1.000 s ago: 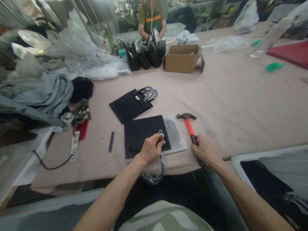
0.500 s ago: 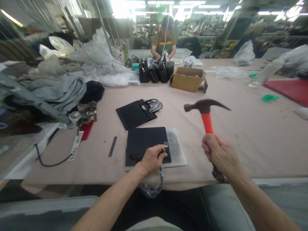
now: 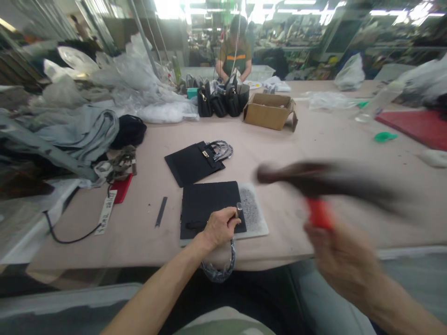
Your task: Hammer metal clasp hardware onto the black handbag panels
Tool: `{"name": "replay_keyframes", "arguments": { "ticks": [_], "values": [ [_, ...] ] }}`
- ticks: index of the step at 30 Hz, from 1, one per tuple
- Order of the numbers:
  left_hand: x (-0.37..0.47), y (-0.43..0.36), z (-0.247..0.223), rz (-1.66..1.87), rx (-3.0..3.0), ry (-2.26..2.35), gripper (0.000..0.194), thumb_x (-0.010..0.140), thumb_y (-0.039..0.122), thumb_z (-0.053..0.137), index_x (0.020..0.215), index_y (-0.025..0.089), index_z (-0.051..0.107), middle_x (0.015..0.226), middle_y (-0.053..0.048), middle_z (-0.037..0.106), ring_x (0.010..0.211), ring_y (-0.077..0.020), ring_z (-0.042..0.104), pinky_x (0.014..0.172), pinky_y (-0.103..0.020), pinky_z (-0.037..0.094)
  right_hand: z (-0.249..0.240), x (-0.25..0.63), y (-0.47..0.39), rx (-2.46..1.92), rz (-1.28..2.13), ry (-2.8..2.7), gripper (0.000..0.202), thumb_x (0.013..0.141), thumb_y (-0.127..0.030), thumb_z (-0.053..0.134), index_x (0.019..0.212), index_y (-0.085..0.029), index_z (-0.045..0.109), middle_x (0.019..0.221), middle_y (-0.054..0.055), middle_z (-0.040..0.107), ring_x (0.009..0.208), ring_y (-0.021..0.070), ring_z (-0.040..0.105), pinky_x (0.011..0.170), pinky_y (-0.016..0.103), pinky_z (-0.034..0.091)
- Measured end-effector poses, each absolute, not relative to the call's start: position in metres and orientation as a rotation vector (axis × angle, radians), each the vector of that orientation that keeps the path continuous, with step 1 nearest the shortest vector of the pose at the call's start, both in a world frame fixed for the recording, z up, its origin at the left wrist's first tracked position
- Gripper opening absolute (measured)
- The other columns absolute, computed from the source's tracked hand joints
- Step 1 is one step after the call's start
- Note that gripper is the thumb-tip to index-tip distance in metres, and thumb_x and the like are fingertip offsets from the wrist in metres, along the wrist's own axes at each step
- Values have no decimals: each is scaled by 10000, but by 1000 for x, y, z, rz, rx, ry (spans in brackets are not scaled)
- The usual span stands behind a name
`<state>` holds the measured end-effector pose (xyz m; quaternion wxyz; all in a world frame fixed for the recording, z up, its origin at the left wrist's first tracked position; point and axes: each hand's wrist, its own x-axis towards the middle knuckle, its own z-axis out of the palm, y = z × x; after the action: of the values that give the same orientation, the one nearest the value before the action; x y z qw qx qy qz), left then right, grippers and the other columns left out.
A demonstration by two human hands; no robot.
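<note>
Pinched in my left hand [image 3: 220, 226] is a short metal punch [image 3: 239, 208], held upright on the right part of a black bag panel [image 3: 209, 200]. The panel lies on a white, speckled pad [image 3: 254, 214]. A plastic-wrapped handle [image 3: 219, 273] hangs from it past the table's front edge. My right hand [image 3: 338, 251] is wrapped round the red-orange grip of a claw hammer [image 3: 314, 179]. The hammer is raised to the right of the punch, apart from it and smeared by motion. Beyond the panel lies another black bag piece [image 3: 193, 164] with wrapped handles and a gold-coloured clasp.
A thin dark metal strip [image 3: 161, 212] lies left of the panel. Several small black bags [image 3: 218, 102] and a cardboard box [image 3: 267, 111] stand farther back. Grey cloth [image 3: 94, 130] and plastic wrapping [image 3: 129, 88] are heaped at left. Across the table, a person [image 3: 234, 53] works.
The hammer and my right hand have moved up toward the camera and to the right, and now blur. My left hand keeps the punch on the panel. The whole view has shifted slightly.
</note>
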<state>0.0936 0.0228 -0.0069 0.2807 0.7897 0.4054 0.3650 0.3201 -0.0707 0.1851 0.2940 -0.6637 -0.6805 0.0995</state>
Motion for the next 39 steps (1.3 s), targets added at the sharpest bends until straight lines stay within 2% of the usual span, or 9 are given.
{"name": "replay_keyframes", "arguments": {
  "ticks": [3,7,12,20,24,26,28,33,39],
  "values": [
    [94,23,-6,976,2127,1082,91,864,147,658,907,221,689,886,-36,744,841,-196,731,836,-312,602,168,325,-67,-1856,372,-2055,514,923,-718,339,657,-290,441,446,-4,430,372,153,315,441,331,182],
    [94,23,-6,983,2126,1080,94,860,144,661,904,223,688,893,-38,744,864,-203,734,857,-321,602,167,325,-65,-1839,257,-1826,494,978,-669,257,704,-293,421,487,-13,448,410,161,389,465,319,273],
    [94,22,-5,967,2117,1086,99,868,148,649,914,228,685,880,-34,739,856,-202,732,832,-314,605,161,330,-60,-1873,424,-2035,481,916,-689,364,670,-285,452,475,1,488,381,160,355,434,326,200],
    [93,24,1,923,2128,1073,66,877,157,649,886,220,663,882,-39,728,844,-197,716,805,-292,585,85,375,-19,-2083,915,-1498,419,954,-567,332,714,-256,477,539,-21,478,421,152,406,405,282,342],
    [92,24,6,921,2139,1067,49,896,166,634,882,211,646,897,-50,725,837,-200,704,794,-295,575,42,370,5,-2238,389,-1725,300,905,-409,413,901,-182,610,859,156,667,770,292,636,702,449,522],
    [91,22,8,916,2125,1075,40,904,179,635,895,214,651,909,-48,728,845,-198,705,807,-295,576,32,352,7,-1999,140,-1855,337,914,-375,455,1097,-146,621,1159,229,645,1065,357,613,917,538,488],
    [91,20,7,915,2104,1079,39,910,195,636,924,220,662,937,-47,736,875,-197,711,837,-298,578,25,327,5,-1676,108,-1998,346,949,-336,464,1218,-164,597,1286,203,609,1208,340,558,1032,533,443],
    [96,25,2,1007,1810,1093,89,925,243,600,962,208,673,974,-55,756,909,-202,732,881,-334,589,8,273,-1,-1407,420,-2154,321,924,-220,538,1235,-203,616,1203,136,639,1112,298,574,948,497,479],
    [38,59,21,1336,982,1305,390,881,553,606,938,167,588,952,-91,756,773,-204,756,792,-396,620,-2,271,-5,-1448,444,-2112,310,910,-192,579,1214,-206,641,1215,140,614,1137,312,545,976,504,442]
  ]
}}
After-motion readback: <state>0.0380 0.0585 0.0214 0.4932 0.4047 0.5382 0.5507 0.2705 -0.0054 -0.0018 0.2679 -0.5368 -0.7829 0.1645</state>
